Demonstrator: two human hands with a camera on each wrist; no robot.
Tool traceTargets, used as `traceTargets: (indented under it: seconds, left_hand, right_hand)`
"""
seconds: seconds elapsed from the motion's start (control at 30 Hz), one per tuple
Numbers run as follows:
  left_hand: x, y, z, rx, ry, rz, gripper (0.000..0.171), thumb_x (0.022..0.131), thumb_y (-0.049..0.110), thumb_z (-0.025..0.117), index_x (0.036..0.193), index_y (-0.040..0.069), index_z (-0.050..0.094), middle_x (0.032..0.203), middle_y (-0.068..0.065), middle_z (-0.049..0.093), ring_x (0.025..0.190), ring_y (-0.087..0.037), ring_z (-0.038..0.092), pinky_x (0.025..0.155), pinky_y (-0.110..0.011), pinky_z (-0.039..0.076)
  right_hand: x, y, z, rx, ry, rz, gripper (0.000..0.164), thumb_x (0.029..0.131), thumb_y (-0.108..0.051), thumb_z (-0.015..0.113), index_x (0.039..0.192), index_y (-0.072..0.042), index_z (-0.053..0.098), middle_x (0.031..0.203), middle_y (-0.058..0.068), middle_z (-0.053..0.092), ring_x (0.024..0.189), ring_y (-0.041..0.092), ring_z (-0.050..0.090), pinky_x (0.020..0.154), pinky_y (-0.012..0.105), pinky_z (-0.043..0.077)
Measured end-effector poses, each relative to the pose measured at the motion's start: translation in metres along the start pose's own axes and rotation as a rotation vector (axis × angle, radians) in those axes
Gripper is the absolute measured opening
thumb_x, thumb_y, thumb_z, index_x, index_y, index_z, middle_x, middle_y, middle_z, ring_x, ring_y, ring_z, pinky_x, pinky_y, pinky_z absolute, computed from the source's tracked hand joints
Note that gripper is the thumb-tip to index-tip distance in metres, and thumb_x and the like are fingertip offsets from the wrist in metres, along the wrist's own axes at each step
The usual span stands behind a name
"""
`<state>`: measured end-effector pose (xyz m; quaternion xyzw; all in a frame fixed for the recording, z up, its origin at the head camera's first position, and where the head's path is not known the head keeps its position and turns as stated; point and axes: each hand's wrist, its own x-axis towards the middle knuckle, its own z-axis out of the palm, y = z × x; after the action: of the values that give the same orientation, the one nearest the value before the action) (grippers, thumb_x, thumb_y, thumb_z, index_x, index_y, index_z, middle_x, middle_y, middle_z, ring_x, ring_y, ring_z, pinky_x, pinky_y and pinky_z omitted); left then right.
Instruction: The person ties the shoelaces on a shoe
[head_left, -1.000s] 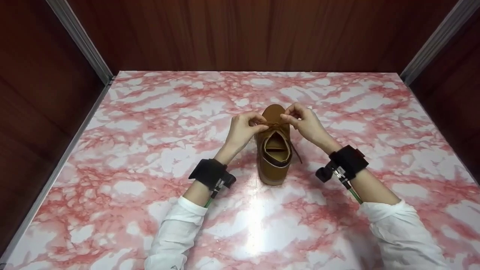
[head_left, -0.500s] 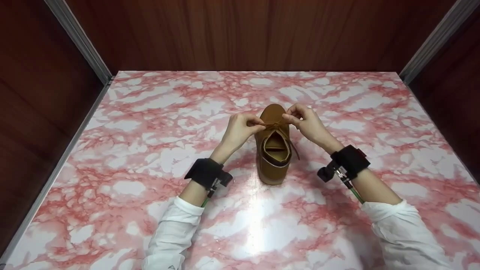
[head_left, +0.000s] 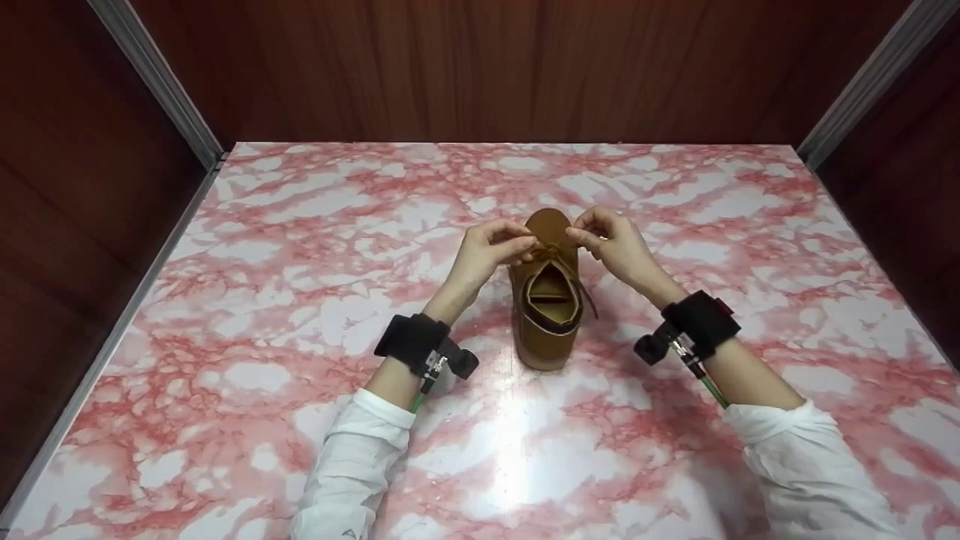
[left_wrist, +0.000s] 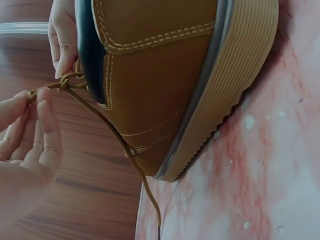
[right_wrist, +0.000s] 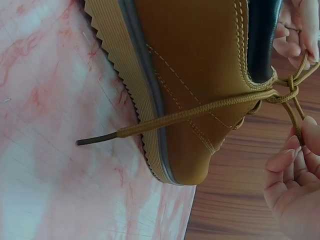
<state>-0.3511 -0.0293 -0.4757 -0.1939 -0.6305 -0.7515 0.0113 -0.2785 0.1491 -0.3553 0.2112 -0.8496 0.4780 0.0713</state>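
A tan lace-up shoe (head_left: 545, 351) stands on the table, toe pointing away from me and heel nearest. Over its front, the brown shoelace crosses in a bow knot (right_wrist: 287, 92) with loops to both sides. My left hand (head_left: 482, 253) pinches the left loop between thumb and fingers. On the other side, my right hand (head_left: 621, 251) pinches the right loop with thumb and forefinger. One loose lace end (right_wrist: 195, 111) hangs down the shoe's right side, and another lace end (left_wrist: 132, 155) droops along the left side.
The table top (head_left: 262, 315) has a red and white marbled pattern. Dark wood panels (head_left: 450, 67) rise behind it and at both sides, with grey metal strips (head_left: 161, 82) at the corners. Black wrist straps (head_left: 414, 343) with small cameras sit on both wrists.
My left hand moved slightly left with the lace, then came back right, its thumb now higher over the shoe. My right hand has barely shifted; the shoe stays in place.
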Motion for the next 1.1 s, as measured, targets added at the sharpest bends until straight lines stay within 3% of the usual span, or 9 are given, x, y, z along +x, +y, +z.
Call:
traceTargets:
  seconds: [0.3, 0.57, 0.7, 0.77, 0.9, 0.93, 1.0, 1.07, 1.1]
  left_hand:
    - [0.0, -0.002, -0.007, 0.135, -0.011, 0.092, 0.022, 0.063, 0.025, 0.055, 0.082, 0.013, 0.052, 0.065, -0.008, 0.05, 0.044, -0.022, 0.039, 0.037, -0.031, 0.033]
    - [-0.001, -0.001, -0.013, 0.21, -0.023, 0.091, 0.022, 0.062, 0.028, 0.055, 0.08, 0.015, 0.053, 0.063, -0.007, 0.049, 0.045, -0.019, 0.036, 0.034, -0.028, 0.026]
    - [-0.003, -0.001, -0.014, 0.218, -0.028, 0.088, 0.02, 0.062, 0.027, 0.055, 0.078, 0.015, 0.054, 0.065, -0.006, 0.048, 0.052, -0.017, 0.041, 0.041, -0.028, 0.032]
    - [-0.004, -0.002, -0.015, 0.23, -0.033, 0.093, 0.019, 0.062, 0.027, 0.055, 0.077, 0.014, 0.054, 0.066, -0.006, 0.049, 0.054, -0.017, 0.042, 0.046, -0.029, 0.034]
    - [-0.006, -0.002, -0.015, 0.3, -0.035, 0.122, 0.019, 0.061, 0.029, 0.055, 0.074, 0.015, 0.054, 0.066, -0.002, 0.049, 0.054, -0.014, 0.043, 0.047, -0.027, 0.034]
    - [-0.008, 0.002, -0.015, 0.322, -0.038, 0.116, 0.019, 0.061, 0.03, 0.055, 0.073, 0.016, 0.055, 0.065, -0.002, 0.049, 0.053, -0.013, 0.043, 0.047, -0.026, 0.034]
    - [-0.016, 0.022, -0.01, 0.373, -0.046, 0.094, 0.02, 0.059, 0.032, 0.056, 0.072, 0.016, 0.055, 0.065, 0.0, 0.049, 0.053, -0.012, 0.043, 0.043, -0.029, 0.033]
    - [-0.031, 0.058, -0.001, 0.414, -0.052, 0.047, 0.018, 0.06, 0.029, 0.057, 0.07, 0.015, 0.055, 0.063, -0.001, 0.049, 0.052, -0.012, 0.042, 0.042, -0.029, 0.032]
    - [-0.038, 0.076, 0.003, 0.436, -0.056, 0.032, 0.018, 0.059, 0.029, 0.057, 0.069, 0.014, 0.055, 0.061, -0.001, 0.049, 0.051, -0.012, 0.042, 0.042, -0.028, 0.031]
  right_hand:
    - [-0.001, 0.002, -0.002, -0.032, -0.006, 0.002, 0.021, 0.068, -0.025, 0.049, 0.072, -0.004, 0.047, 0.063, 0.004, 0.048, 0.05, 0.012, 0.04, 0.041, 0.021, 0.03]
    - [-0.001, 0.004, -0.004, -0.055, -0.011, 0.016, 0.02, 0.069, -0.027, 0.048, 0.073, -0.008, 0.048, 0.062, 0.006, 0.045, 0.049, 0.013, 0.037, 0.041, 0.022, 0.029]
    - [-0.001, 0.007, -0.003, -0.063, 0.013, 0.035, 0.02, 0.068, -0.029, 0.048, 0.072, -0.009, 0.047, 0.061, 0.007, 0.045, 0.049, 0.015, 0.037, 0.041, 0.026, 0.029]
    - [0.005, 0.032, -0.004, -0.002, -0.003, 0.031, 0.017, 0.069, -0.027, 0.048, 0.072, -0.011, 0.048, 0.06, 0.005, 0.045, 0.049, 0.013, 0.038, 0.041, 0.025, 0.028]
    - [0.004, 0.032, -0.004, -0.003, 0.004, 0.034, 0.016, 0.068, -0.028, 0.048, 0.071, -0.011, 0.048, 0.059, 0.005, 0.045, 0.049, 0.014, 0.037, 0.041, 0.026, 0.028]
    - [0.004, 0.032, -0.005, -0.006, 0.001, 0.029, 0.017, 0.068, -0.028, 0.048, 0.071, -0.011, 0.048, 0.059, 0.005, 0.045, 0.049, 0.014, 0.037, 0.042, 0.025, 0.028]
    - [-0.003, 0.007, -0.005, -0.07, 0.025, 0.033, 0.019, 0.067, -0.03, 0.049, 0.07, -0.011, 0.047, 0.059, 0.007, 0.045, 0.05, 0.016, 0.037, 0.043, 0.027, 0.028]
    - [-0.003, 0.006, -0.006, -0.07, 0.022, 0.029, 0.018, 0.067, -0.029, 0.049, 0.069, -0.012, 0.047, 0.058, 0.005, 0.045, 0.05, 0.014, 0.038, 0.043, 0.026, 0.029]
    - [0.002, 0.024, -0.006, -0.024, 0.004, 0.025, 0.017, 0.068, -0.028, 0.049, 0.07, -0.012, 0.048, 0.059, 0.004, 0.045, 0.051, 0.013, 0.038, 0.044, 0.025, 0.029]
